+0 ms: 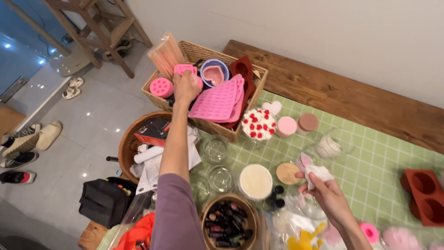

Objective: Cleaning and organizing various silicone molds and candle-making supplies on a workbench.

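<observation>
My left hand (186,88) reaches into a rectangular wicker basket (249,121) at the far end of the table and grips a small pink silicone mould (183,69). Around it in the basket lie a flat pink mould sheet (218,100), a round pink mould (161,87), a blue bowl with a pink heart mould (213,72) and a dark red mould (242,67). My right hand (323,190) is over the green checked tablecloth (370,157), holding a crumpled white tissue (317,173).
On the table stand glass jars (215,148), a white round candle (255,181), a red-dotted white piece (258,124), pink and brown discs (297,124) and a red-brown mould (423,196). A round basket of small bottles (227,225) is near me. A black bag (105,200) and shoes (18,148) are on the floor.
</observation>
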